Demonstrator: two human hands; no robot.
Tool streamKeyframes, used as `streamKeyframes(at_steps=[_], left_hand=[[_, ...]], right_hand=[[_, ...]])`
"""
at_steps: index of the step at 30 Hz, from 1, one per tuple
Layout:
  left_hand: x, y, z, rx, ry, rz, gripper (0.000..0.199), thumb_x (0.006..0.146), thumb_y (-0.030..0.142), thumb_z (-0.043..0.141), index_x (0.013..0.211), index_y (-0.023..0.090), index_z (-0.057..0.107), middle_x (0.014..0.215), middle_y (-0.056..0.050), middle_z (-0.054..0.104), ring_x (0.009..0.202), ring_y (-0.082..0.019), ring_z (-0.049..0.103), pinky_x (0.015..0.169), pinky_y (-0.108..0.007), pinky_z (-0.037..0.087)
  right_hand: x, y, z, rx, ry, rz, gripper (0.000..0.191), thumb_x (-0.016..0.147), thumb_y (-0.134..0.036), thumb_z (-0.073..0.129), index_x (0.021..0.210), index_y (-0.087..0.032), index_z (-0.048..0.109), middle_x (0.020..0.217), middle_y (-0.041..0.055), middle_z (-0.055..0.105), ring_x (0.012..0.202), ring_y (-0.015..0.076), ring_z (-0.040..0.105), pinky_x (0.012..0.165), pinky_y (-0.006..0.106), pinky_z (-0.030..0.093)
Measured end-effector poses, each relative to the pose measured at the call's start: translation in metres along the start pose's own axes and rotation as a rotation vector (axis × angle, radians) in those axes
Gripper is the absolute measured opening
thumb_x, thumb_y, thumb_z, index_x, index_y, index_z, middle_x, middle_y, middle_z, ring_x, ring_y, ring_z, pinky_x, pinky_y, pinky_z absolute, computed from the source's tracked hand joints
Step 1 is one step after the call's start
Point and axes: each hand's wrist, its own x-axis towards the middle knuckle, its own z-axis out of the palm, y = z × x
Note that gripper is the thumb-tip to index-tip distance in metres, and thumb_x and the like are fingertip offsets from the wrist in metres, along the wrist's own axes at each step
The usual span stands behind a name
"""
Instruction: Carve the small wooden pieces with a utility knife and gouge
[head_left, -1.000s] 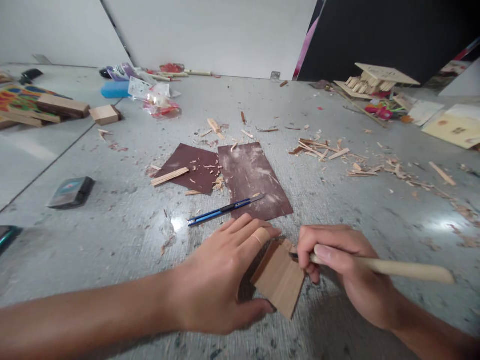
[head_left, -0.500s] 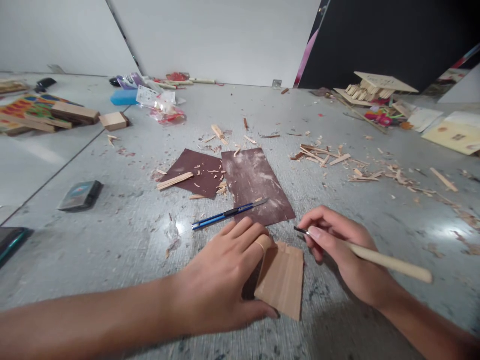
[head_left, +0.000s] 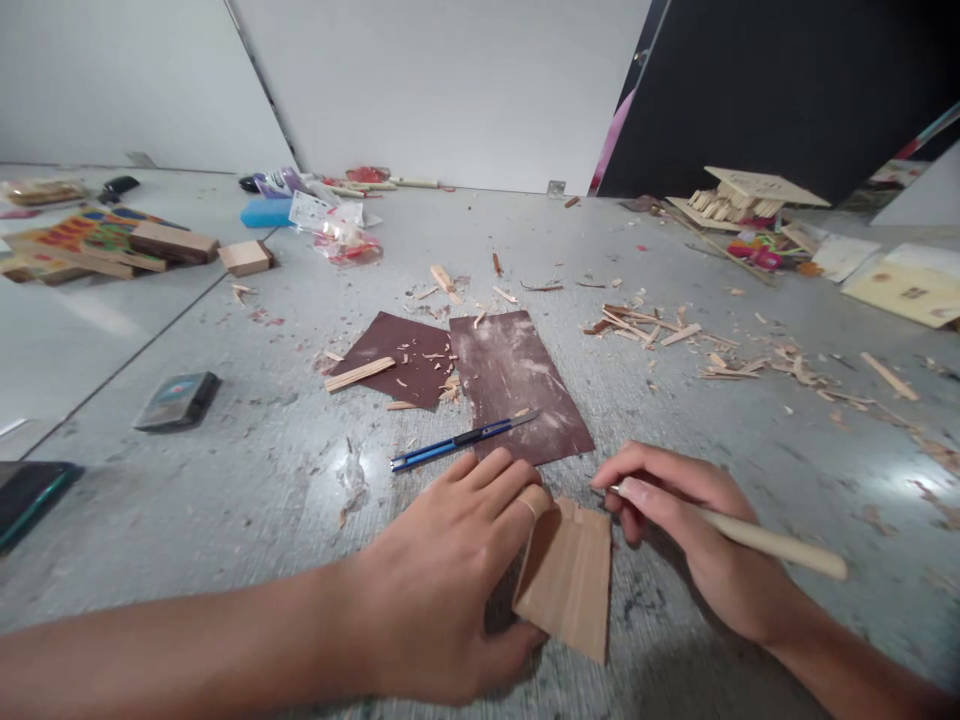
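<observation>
My left hand [head_left: 465, 560] lies closed around the left side of a small wooden piece [head_left: 574, 575], thumb at its lower edge and fingers at its upper left. The piece has a flat grained face and a folded-back or side panel, and its top edge looks notched. To its right, my right hand [head_left: 686, 530] pinches a carving tool [head_left: 772, 545] near its tip, apart from the wood. Its pale round handle points right; the tip is mostly hidden by the fingers. Beyond my left hand lies a blue utility knife [head_left: 461, 440] with its blade out, partly on dusty brown sandpaper [head_left: 514, 370].
A second sandpaper sheet [head_left: 401, 350] carries a wood strip [head_left: 360, 374] and shavings. Wood splinters [head_left: 652, 325] scatter at right. A small dark box [head_left: 178, 400] and a phone-like device [head_left: 30, 500] lie left. Wood blocks [head_left: 176, 242] and a wooden model [head_left: 735, 200] stand farther back.
The whole view has shifted slightly, so things sit lower. My right hand has turned a little, and the tool's tip is now less visible. My left hand keeps its hold.
</observation>
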Motion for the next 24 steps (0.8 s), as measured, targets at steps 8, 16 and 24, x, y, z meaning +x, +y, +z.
streamKeyframes(at_steps=[8, 16, 24], left_hand=[[0.001, -0.005, -0.008, 0.004, -0.075, -0.041, 0.057, 0.073, 0.041, 0.084, 0.116, 0.015, 0.057, 0.118, -0.012, 0.061, 0.111, -0.034, 0.053, 0.099, -0.055, 0.044], [0.0, -0.009, -0.001, 0.023, -0.021, 0.005, 0.063, 0.076, 0.063, 0.08, 0.11, 0.014, 0.057, 0.111, -0.011, 0.061, 0.104, -0.033, 0.054, 0.093, -0.053, 0.044], [0.003, -0.011, -0.001, -0.036, -0.04, 0.024, 0.056, 0.073, 0.049, 0.082, 0.11, 0.014, 0.058, 0.111, -0.011, 0.06, 0.103, -0.031, 0.054, 0.091, -0.05, 0.045]], right_hand=[[-0.004, -0.001, 0.0, 0.124, -0.008, 0.032, 0.02, 0.099, -0.031, 0.052, 0.094, -0.022, 0.069, 0.075, 0.0014, 0.066, 0.064, 0.0141, 0.059, 0.06, 0.025, 0.048], [-0.005, 0.002, 0.001, 0.314, -0.103, -0.013, 0.026, 0.098, -0.032, 0.055, 0.087, -0.018, 0.074, 0.076, 0.0037, 0.066, 0.063, 0.0149, 0.062, 0.06, 0.027, 0.049], [-0.007, -0.009, 0.002, 0.296, -0.176, -0.023, 0.034, 0.095, -0.032, 0.051, 0.075, -0.016, 0.073, 0.069, 0.0047, 0.061, 0.061, 0.0153, 0.058, 0.053, 0.026, 0.046]])
